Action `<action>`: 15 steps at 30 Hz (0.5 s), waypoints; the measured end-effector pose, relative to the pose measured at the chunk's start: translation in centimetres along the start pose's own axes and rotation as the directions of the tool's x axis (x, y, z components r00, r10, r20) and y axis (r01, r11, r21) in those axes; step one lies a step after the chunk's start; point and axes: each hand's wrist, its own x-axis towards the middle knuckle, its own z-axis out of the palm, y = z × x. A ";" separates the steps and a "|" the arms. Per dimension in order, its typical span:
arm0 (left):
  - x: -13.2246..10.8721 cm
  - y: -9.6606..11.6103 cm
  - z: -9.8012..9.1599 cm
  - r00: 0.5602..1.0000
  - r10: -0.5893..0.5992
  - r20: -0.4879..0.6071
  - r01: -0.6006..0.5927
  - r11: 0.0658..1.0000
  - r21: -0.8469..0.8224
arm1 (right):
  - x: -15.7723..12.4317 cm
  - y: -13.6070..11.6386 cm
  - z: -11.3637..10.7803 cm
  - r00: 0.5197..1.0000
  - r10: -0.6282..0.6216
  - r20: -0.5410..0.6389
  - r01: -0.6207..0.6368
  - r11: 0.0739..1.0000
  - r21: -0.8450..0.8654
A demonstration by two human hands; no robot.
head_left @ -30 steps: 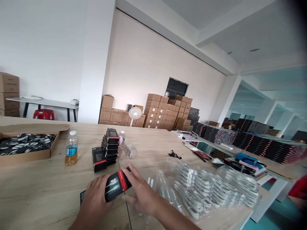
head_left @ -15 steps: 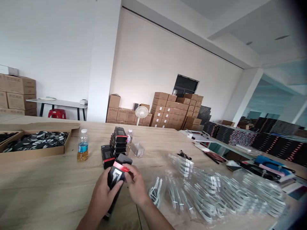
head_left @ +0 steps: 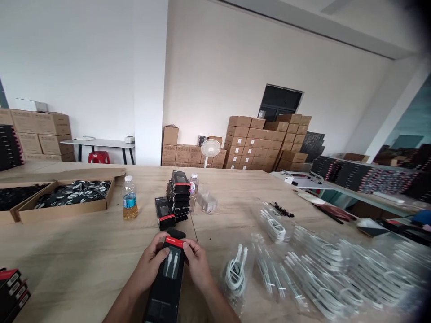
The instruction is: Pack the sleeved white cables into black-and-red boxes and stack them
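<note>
Both my hands hold a long black box [head_left: 167, 282] with a red band and a picture of a white cable on its front. My left hand [head_left: 150, 265] grips its left side near the top. My right hand [head_left: 197, 264] pinches the top right corner by the red band. The box lies lengthwise toward me over the wooden table [head_left: 77, 251]. A bagged white cable [head_left: 236, 269] lies just right of my right hand.
A stack of black boxes [head_left: 178, 196] and one upright box [head_left: 164, 213] stand ahead, beside a drink bottle [head_left: 129, 198]. Several bagged cables [head_left: 319, 278] spread over the right. Cardboard trays [head_left: 67, 199] sit at left, more black boxes [head_left: 11, 287] at the near left edge.
The box has turned from tilted to lengthwise in front of me and come closer. Both hands now grip its top end. My view has swung left and down.
</note>
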 end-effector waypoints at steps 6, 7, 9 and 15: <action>0.1 -0.1 -0.6 0.996 -0.050 0.073 0.056 0.995 -0.084 | -0.3 -0.5 -0.2 0.996 -0.073 -0.047 0.072 0.997 -0.028; 0.2 -0.2 -0.6 0.996 -0.047 0.082 0.053 0.996 -0.075 | -0.3 -0.7 -0.2 0.995 -0.082 -0.057 0.081 0.996 -0.022; 0.2 -0.3 -0.5 0.995 -0.042 0.090 0.047 0.997 -0.059 | -0.2 -1.1 -0.3 0.996 -0.080 -0.042 0.079 0.997 -0.021; -0.1 -0.1 -0.3 0.990 -0.083 0.114 0.083 0.997 0.008 | 0.0 -1.6 -1.2 0.996 0.076 0.037 -0.078 0.996 0.049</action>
